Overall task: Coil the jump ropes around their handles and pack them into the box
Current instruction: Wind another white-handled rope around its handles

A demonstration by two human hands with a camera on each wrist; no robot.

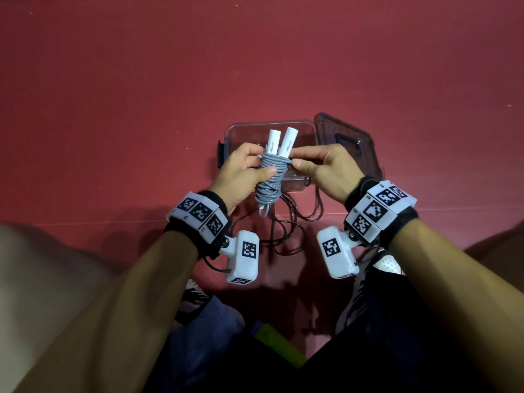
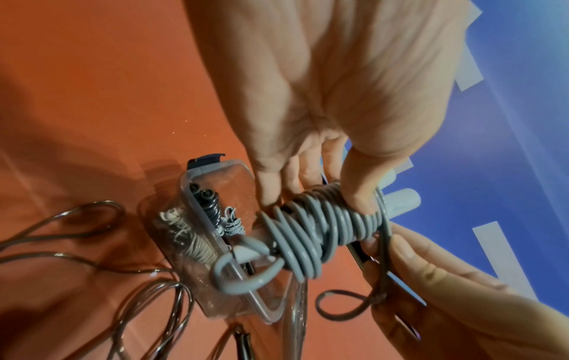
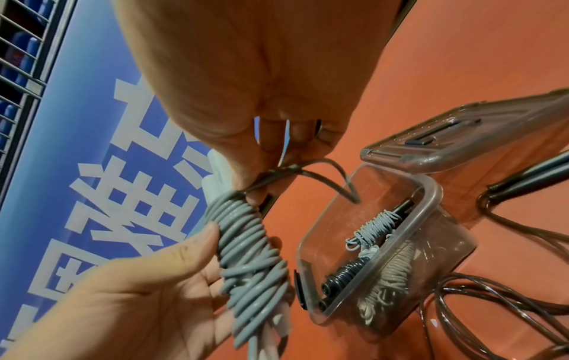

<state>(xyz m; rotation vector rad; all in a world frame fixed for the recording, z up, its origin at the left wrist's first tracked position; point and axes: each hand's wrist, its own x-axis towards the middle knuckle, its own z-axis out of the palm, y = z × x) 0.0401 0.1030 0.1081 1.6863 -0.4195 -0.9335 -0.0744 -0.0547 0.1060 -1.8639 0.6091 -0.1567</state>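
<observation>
A grey jump rope (image 1: 269, 180) is coiled round its two white handles (image 1: 279, 140), and I hold it above the clear box (image 1: 303, 134). My left hand (image 1: 262, 164) grips the coil, with the thumb (image 2: 360, 194) across the turns. At the coil's upper end my right hand (image 1: 297, 159) pinches a thin dark elastic loop (image 2: 338, 304) against the rope. The box (image 3: 431, 194) holds a black coiled rope (image 3: 344, 275), a pale one (image 3: 394, 270) and a grey-white one (image 3: 374, 226).
The box's lid (image 1: 363, 137) leans open at the right. A loose dark rope (image 1: 283, 222) sprawls on the red floor in front of the box, its dark handles (image 3: 538, 175) beside the lid. My knees and shoes (image 1: 357, 293) fill the near edge.
</observation>
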